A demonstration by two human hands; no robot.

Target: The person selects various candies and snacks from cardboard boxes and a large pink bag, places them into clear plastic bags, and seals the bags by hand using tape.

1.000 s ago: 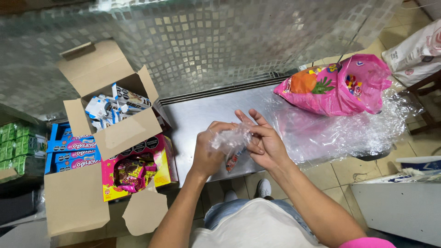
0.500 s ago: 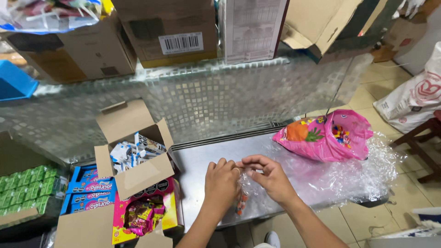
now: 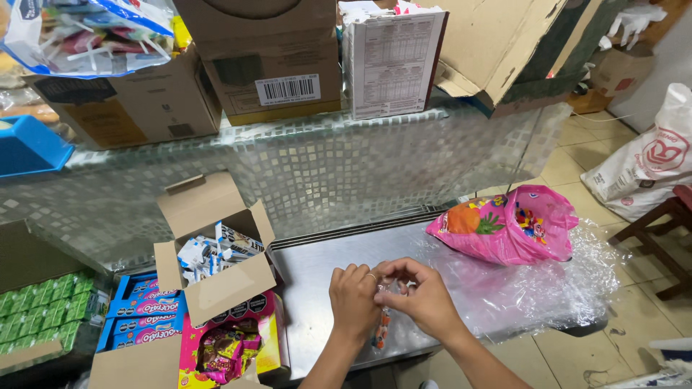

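A small shop: sweets cartons (image 3: 144, 317) stocked low, cardboard boxes (image 3: 267, 57) crowding a glass counter (image 3: 346, 166)

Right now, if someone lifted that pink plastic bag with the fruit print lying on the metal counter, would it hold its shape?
Probably not. The pink plastic bag looks thin and crumpled, so it would likely sag. Its mouth gapes with small colourful pieces showing, so they might spill. The clear plastic sheet beneath could make it slide.
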